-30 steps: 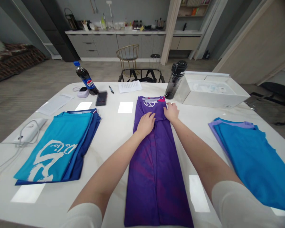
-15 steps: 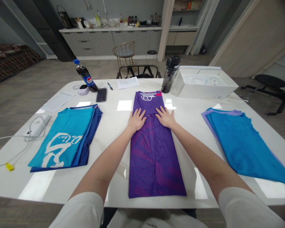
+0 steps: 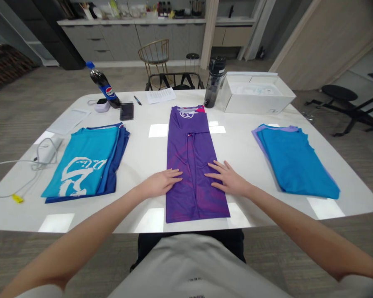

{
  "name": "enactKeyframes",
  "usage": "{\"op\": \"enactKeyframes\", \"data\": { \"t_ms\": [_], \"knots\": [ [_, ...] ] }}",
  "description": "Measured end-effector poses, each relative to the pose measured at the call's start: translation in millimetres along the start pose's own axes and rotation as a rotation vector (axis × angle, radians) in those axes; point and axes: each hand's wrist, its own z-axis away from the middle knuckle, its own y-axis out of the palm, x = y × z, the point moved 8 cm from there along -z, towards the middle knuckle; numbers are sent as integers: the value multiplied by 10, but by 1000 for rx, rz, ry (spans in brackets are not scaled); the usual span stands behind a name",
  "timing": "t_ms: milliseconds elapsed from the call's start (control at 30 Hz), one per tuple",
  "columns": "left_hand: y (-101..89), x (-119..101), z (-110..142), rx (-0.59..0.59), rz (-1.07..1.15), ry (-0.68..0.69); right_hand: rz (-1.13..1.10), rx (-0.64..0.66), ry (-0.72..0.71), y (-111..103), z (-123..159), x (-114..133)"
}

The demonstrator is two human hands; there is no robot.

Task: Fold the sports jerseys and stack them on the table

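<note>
- Near edge: the white table (image 3: 143, 153) ends just short of the wearer's body, so both forearms reach in from the sides.
- Left hand (image 3: 160, 182): unclenched, palm down, grasping nothing; its extended fingers rest on the left border of the purple garment (image 3: 191, 165).
- Right hand (image 3: 228, 179): likewise free of any grip, fingers fanned over the opposite border. The paired placement appears suited to holding the cloth flat and even.
- Purple garment: folded into a long strip at the table's middle, neckline away from the wearer, hem near the table edge; this position presumably keeps its length within reach of both hands. A lengthwise seam or crease shows between the hands.
- Flanking stacks: a teal shirt (image 3: 90, 153) over dark blue garments (image 3: 122, 157) at left; a blue garment (image 3: 298, 161) over a lavender one (image 3: 294, 129) at right. Both lie well apart from the purple garment, probably to stay out of the arms' way.
- Far side: cola bottle (image 3: 107, 89), pen (image 3: 137, 100), printed sheet (image 3: 161, 95), dark tumbler (image 3: 214, 82) and white box (image 3: 257, 99), seemingly set beyond the cloth to avoid interference.
</note>
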Motion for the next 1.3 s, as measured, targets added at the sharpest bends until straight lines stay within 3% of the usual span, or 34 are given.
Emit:
{"op": "enactKeyframes", "data": {
  "t_ms": [133,267,400,567,633,700,800,900,967,1033,1067,1167,1233,1300],
  "knots": [
    [120,-261,419,70,12,91,-96,34,-72,-28,517,213],
    [150,-437,592,69,32,135,-114,46,-94,-68,736,313],
    [181,-570,583,18,1,189,-79,28,-123,-21,755,430],
    [246,-591,499,-69,25,159,-64,41,-130,35,698,585],
    [173,-569,433,-119,105,116,-123,37,-112,-58,632,599],
    [-27,-496,320,-210,234,37,-230,-27,-74,-284,500,550],
    [-507,-191,55,-430,490,-163,-396,-211,35,-778,145,287],
    [-934,363,-322,-647,762,-370,-469,-424,212,-1196,-384,-242],
    [-1119,812,-598,-811,951,-428,-543,-576,287,-1337,-785,-662],
    [-1115,1277,-881,-873,1157,-502,-567,-646,374,-1307,-1180,-1075],
    [-1031,1489,-1014,-844,1263,-571,-530,-623,448,-1226,-1359,-1265],
    [-747,1939,-1262,-743,1400,-776,-347,-430,654,-884,-1730,-1676],
    [-694,2115,-1300,-767,1276,-849,-258,-376,740,-720,-1803,-1821],
    [-781,2210,-1278,-828,1011,-878,-217,-394,763,-645,-1802,-1879]
  ]
}}
